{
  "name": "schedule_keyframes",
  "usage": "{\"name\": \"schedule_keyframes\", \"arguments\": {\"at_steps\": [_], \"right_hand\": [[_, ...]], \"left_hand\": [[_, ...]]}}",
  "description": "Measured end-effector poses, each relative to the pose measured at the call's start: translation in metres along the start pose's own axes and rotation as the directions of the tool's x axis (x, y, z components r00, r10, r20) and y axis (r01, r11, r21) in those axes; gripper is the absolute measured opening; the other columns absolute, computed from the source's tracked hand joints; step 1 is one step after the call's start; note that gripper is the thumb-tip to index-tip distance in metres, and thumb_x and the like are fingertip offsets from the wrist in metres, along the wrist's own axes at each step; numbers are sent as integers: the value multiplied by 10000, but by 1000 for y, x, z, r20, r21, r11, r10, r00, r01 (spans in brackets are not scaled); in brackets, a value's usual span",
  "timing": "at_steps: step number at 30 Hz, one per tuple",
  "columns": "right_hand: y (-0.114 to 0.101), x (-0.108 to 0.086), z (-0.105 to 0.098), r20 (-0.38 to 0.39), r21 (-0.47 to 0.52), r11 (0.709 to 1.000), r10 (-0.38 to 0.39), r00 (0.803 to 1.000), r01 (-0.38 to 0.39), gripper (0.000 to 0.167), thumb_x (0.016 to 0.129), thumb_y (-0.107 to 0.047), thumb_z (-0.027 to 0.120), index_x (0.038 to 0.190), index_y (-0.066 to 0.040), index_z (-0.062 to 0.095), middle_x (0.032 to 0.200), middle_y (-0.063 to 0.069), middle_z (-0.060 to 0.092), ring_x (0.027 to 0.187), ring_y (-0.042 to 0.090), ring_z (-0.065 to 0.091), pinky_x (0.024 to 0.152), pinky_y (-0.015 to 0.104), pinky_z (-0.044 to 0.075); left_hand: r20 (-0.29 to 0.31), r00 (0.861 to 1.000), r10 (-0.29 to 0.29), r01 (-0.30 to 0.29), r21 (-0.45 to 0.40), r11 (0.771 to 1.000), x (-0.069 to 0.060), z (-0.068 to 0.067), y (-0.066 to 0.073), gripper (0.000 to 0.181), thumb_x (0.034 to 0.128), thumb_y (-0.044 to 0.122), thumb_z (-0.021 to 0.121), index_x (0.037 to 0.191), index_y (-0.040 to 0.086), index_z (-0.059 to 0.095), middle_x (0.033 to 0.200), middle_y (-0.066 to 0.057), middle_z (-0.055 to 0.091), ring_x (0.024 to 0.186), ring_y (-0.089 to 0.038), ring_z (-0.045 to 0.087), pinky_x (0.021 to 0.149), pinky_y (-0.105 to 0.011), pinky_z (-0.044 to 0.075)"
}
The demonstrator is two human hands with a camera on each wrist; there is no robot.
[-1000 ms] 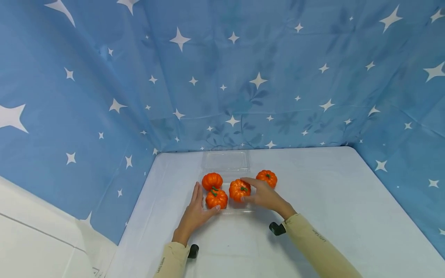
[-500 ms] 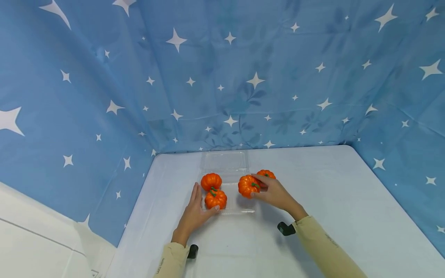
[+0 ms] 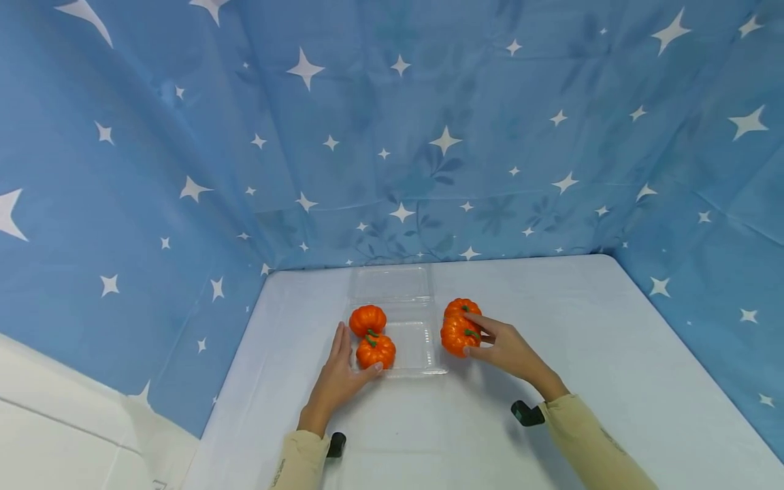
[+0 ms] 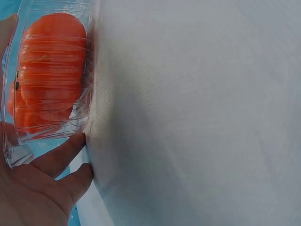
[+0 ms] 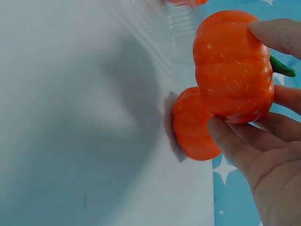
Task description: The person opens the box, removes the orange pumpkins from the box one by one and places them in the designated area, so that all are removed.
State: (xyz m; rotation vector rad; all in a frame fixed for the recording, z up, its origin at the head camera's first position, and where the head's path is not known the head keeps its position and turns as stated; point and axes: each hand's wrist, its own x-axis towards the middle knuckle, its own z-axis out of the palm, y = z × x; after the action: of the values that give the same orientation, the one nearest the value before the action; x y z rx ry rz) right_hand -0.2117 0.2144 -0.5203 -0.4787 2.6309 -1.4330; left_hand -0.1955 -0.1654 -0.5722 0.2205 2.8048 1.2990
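My right hand [image 3: 511, 350] pinches an orange toy pumpkin [image 3: 459, 336] with a green stem, just right of a clear plastic clamshell box [image 3: 422, 371]. In the right wrist view this held pumpkin [image 5: 233, 70] is raised above the white surface, its stem pointing toward my palm. Another pumpkin [image 3: 462, 307] sits behind it on the table, partly covered. Two more, a rear pumpkin [image 3: 367, 320] and a front pumpkin [image 3: 376, 352], lie in the box's left half. My left hand [image 3: 337, 381] rests straight fingers along the box's left side, thumb at its front edge.
The box's transparent lid [image 3: 392, 283] lies folded back behind it on the white table [image 3: 539, 306]. A blue curtain [image 3: 343, 170] with white stars surrounds the table at the back and sides.
My right hand has lifted the pumpkin out of the box's right half and carried it rightward past the box's edge. My left hand stays at the box's left side.
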Motion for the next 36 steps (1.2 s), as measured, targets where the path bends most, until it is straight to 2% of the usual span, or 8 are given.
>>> {"name": "schedule_keyframes", "arguments": {"at_steps": [11, 18, 26, 36], "right_hand": [[16, -13, 1, -13, -57, 998, 41, 999, -42, 712, 939, -215, 809, 1534, 59, 531, 1529, 291, 532, 1255, 440, 618, 1024, 549, 561], [26, -17, 6, -13, -54, 997, 63, 998, -64, 704, 937, -193, 794, 1535, 61, 524, 1543, 279, 524, 1304, 450, 584, 1054, 560, 538], [34, -19, 14, -15, -67, 995, 77, 997, -78, 711, 923, -156, 774, 1538, 78, 505, 1552, 294, 510, 1351, 474, 549, 1065, 552, 528], [36, -24, 22, -27, -86, 988, 124, 992, -126, 800, 941, -240, 808, 1593, 45, 441, 1585, 291, 472, 1373, 472, 528, 1114, 610, 472]], "left_hand": [[-2, 1000, 16, -16, -26, 1000, -1, -1, -1, 1241, 899, 667, 780, 1727, 66, 78, 1800, -74, -13, 1446, -439, 502, 1165, -573, 420], [-1, 1000, -2, 2, -26, 1000, -1, 0, -2, 1244, 885, 648, 798, 1731, 86, 79, 1803, -44, -10, 1445, -439, 503, 1156, -589, 425], [-6, 1000, 9, -9, -18, 1000, 1, 2, -4, 1233, 895, 665, 780, 1728, 73, 90, 1802, -81, 1, 1449, -429, 501, 1159, -580, 424], [-7, 1000, 12, -12, -27, 1000, -2, 1, -2, 1236, 897, 667, 773, 1724, 54, 89, 1801, -91, -2, 1464, -435, 478, 1169, -595, 406]]}}
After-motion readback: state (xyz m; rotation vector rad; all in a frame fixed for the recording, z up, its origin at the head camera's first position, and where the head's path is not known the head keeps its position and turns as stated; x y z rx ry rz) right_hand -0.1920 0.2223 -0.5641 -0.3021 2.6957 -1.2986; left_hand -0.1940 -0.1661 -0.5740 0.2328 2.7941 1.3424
